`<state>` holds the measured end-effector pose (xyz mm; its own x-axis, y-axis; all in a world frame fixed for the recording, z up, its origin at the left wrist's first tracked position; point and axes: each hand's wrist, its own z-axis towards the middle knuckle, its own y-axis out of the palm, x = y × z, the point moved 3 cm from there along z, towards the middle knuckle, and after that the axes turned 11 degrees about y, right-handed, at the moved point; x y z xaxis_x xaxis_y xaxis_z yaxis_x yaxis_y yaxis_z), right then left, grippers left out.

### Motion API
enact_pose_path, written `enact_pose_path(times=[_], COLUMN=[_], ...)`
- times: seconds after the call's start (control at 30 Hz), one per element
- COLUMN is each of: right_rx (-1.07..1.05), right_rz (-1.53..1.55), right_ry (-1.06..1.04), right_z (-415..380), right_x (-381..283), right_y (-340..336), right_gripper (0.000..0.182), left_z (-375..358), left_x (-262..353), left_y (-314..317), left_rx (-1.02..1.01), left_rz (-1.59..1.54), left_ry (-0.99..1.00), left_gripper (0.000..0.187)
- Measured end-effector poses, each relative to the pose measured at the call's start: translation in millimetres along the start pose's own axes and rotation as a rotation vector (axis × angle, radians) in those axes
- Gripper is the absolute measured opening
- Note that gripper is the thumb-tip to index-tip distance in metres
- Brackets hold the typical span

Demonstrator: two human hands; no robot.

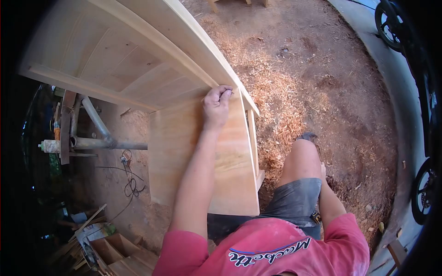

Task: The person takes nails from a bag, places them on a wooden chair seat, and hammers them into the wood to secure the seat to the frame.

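Observation:
My left hand (pixel 216 105) is closed in a pinch at the upper right corner of a pale plywood panel (pixel 198 156), near a long wooden rail (pixel 202 34). A tiny thin thing seems to show at its fingertips, too small to name. The panel joins a larger wooden piece (pixel 124 60) with framed boards, which stretches away to the upper left. My right hand (pixel 323 169) is low beside my bent right knee (pixel 301 158); the leg hides most of it, so its fingers do not show.
Wood shavings (pixel 276 101) cover the dirt floor. A metal tube frame (pixel 99 142) and a dark cable (pixel 131 184) are left of the panel. Wooden boxes and scraps (pixel 117 250) lie lower left. A wheeled vehicle (pixel 391 27) stands along the right edge.

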<state>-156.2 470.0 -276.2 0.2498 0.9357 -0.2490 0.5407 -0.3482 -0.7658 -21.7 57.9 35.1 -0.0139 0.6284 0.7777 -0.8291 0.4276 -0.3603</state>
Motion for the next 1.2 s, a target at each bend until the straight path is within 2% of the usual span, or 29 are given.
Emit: enact_pose_path(times=[0.27,0.47,0.63,0.87,0.93,0.97,1.03,1.1,1.2], right_rx=[0.143,0.133,-0.020,-0.479,-0.541,-0.527,-0.335,-0.228,-0.202], right_rz=[-0.022,-0.021,0.019,0.260,0.291,0.282,0.039,0.009,0.211], right_ry=[0.172,0.170,0.094,0.093,0.094,0.086,-0.134,-0.205,-0.292], right_z=[8,8,11,27,32,36,43,46,7], right_x=[6,6,-1,2,6,4,-5,-17,-59], right_y=[-2,-2,2,-26,-47,-56,-77,-109,-173], right_gripper=[0.039,0.038,0.037,0.036,0.036,0.036,0.027,0.019,0.017], left_z=[1,0,1,3,3,3,2,3,2], left_x=[3,2,-1,8,8,8,5,3,2], left_y=[-1,-2,-3,-2,-2,-2,-1,-1,1], left_rx=[-0.080,-0.064,-0.042,-0.025,-0.019,-0.003,-0.002,0.008,-0.002], left_rz=[0.071,0.034,0.063,0.043,0.028,0.019,0.028,0.023,0.046], left_ry=[-0.037,-0.036,-0.047,-0.007,0.001,0.001,0.006,0.020,0.043], left_gripper=[0.011,0.010,0.010,0.009,0.009,0.009,0.008,0.008,0.008])
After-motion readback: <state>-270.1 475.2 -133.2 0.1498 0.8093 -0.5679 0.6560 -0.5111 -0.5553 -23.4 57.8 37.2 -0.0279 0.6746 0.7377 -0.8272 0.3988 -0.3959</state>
